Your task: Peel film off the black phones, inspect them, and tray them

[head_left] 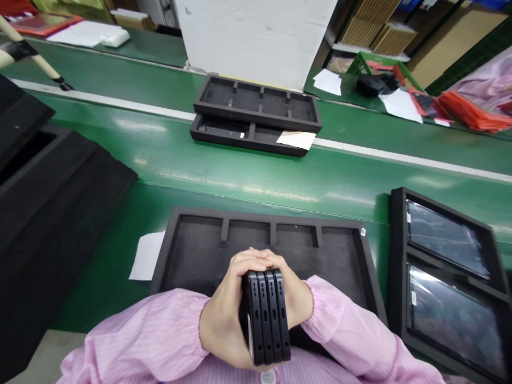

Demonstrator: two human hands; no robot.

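Note:
Several black phones (269, 317) are stacked side by side, their edges with ports and speaker holes facing me. My left hand (230, 312) wraps round the stack from the left, its thumb side low and its fingers over the far end. From the right, my right hand (291, 290) presses against the stack, and its fingertips meet those of my left hand. Beneath and beyond the hands lies a black compartmented foam tray (196, 248), whose visible compartments hold nothing. The phones hide part of both palms.
At the right, a black tray (398, 256) holds two screened devices (448, 237). Black foam trays (60, 213) are piled at the left, beside a white paper (147, 257). Two stacked trays (256, 114) sit on the green belt ahead. A person's pink sleeve (486, 77) shows far right.

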